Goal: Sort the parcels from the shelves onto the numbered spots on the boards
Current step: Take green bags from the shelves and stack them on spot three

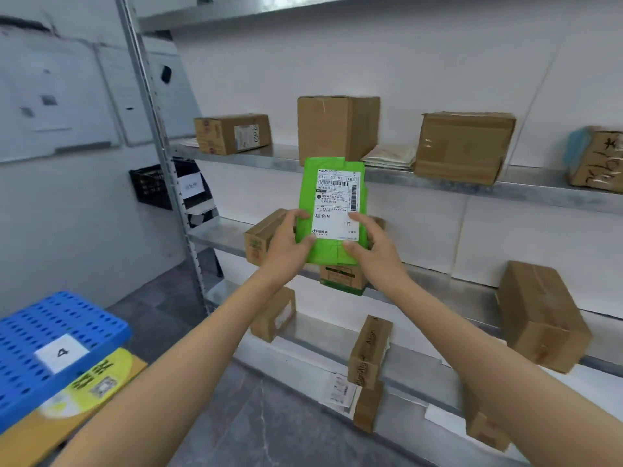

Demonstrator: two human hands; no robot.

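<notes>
**Head view.** I hold the green parcel point(332, 210) upright, long axis vertical, before a shelf point(438, 182) w/ cartons point(337, 129). L hand point(290, 237) and R hand point(367, 244) pinch its lower corners, thumbs on the label point(337, 193): "棕色M", "A83". The blue board point(20, 375), tag "4" point(62, 352), lies low-left, nearer my L hand.

A parcel depot: metal shelves point(438, 183) of cardboard boxes point(463, 146) and a numbered blue board point(50, 352).
</notes>
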